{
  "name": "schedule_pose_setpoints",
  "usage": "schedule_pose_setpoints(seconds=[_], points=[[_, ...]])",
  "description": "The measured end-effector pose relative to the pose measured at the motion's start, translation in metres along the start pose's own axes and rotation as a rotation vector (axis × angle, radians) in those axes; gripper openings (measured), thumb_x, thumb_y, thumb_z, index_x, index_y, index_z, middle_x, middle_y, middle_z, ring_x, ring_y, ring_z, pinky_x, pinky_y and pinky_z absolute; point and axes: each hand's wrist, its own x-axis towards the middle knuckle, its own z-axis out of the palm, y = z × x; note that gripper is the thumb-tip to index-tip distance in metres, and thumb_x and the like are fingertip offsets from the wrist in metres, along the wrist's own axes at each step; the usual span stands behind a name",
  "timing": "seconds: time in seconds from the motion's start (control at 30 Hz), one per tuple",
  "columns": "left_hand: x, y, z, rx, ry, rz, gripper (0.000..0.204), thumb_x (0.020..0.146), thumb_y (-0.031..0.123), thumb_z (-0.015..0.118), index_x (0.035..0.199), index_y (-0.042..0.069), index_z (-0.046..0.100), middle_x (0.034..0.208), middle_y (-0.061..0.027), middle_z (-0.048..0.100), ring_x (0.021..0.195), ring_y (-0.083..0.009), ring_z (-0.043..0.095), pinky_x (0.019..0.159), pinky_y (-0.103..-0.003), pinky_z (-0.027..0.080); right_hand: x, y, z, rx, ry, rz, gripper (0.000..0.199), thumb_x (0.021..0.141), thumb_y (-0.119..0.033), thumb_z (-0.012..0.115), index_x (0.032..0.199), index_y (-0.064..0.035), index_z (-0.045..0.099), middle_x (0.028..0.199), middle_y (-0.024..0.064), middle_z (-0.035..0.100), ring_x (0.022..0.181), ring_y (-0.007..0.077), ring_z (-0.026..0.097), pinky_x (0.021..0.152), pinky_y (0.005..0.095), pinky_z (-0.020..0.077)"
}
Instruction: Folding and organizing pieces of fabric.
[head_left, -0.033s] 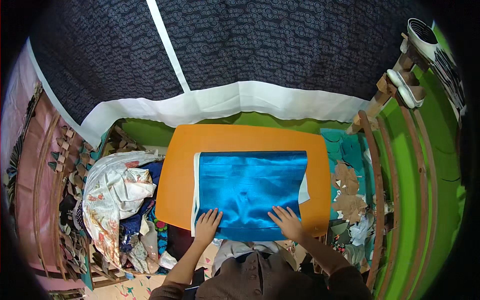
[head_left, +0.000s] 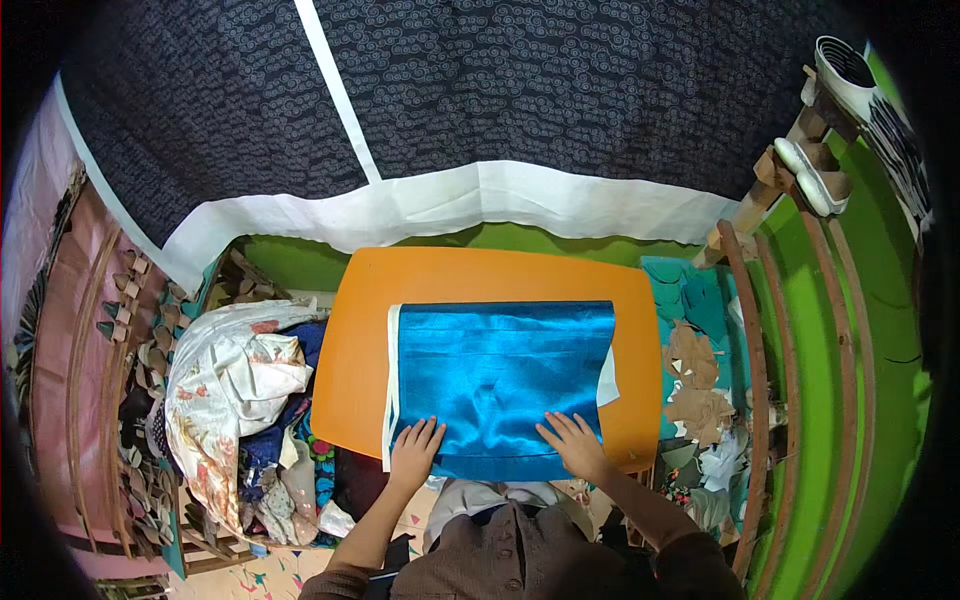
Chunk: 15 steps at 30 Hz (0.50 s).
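Observation:
A shiny blue cloth (head_left: 500, 370), folded to a rectangle, lies on an orange table (head_left: 480, 268). White edging (head_left: 393, 385) runs along the cloth's left side, and a white piece (head_left: 608, 383) juts out from under its right side. My left hand (head_left: 415, 450) rests flat on the near left corner, fingers stretched forward. Near the right corner, my right hand (head_left: 574, 444) lies palm down with its fingers spread. Neither hand grips anything; both press on the cloth from above.
Heaped fabrics, among them a white floral cloth (head_left: 215, 375), stand left of the table. On the right are brown and green cut pieces (head_left: 697, 360) beside a wooden rack (head_left: 745, 400). A dark patterned curtain (head_left: 560, 90) hangs behind; white shoes (head_left: 810, 178) sit at upper right.

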Motion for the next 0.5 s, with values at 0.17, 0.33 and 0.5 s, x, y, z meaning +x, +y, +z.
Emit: schedule_pose_setpoints(seconds=[0.17,0.33,0.5], points=[[0.005,0.003,-0.005,-0.04,0.118,-0.024,0.035,0.077,0.011,0.048,0.111,0.009,0.055,0.106,-0.0057,0.058,0.097,-0.02,0.055,0.082,-0.036,0.041,-0.003,0.004,0.003,0.044,0.039,0.026,0.072,0.065,-0.004,0.062,0.132,-0.0131,0.036,0.135,0.013,0.036,0.125,0.0267,0.035,0.101,0.0448,0.0286],[0.038,-0.01,-0.024,-0.107,0.24,-0.087,0.023,0.073,0.01,0.052,0.095,0.006,0.058,0.078,-0.006,0.055,0.077,-0.0214,0.055,0.068,-0.035,0.042,0.025,0.034,-0.012,0.041,0.476,0.053,0.05,0.067,0.002,0.053,0.116,-0.0087,0.052,0.116,0.0126,0.053,0.11,0.0276,0.049,0.094,0.0444,0.0362],[0.094,-0.014,-0.062,-0.078,0.459,-0.093,0.025,0.071,0.006,0.055,0.096,0.006,0.057,0.085,-0.0076,0.058,0.081,-0.0236,0.056,0.071,-0.035,0.041,0.059,0.059,-0.069,-0.035,0.711,0.111,0.04,0.073,0.0,0.049,0.11,-0.0098,0.057,0.111,0.0109,0.056,0.107,0.0264,0.051,0.092,0.0425,0.0382]])
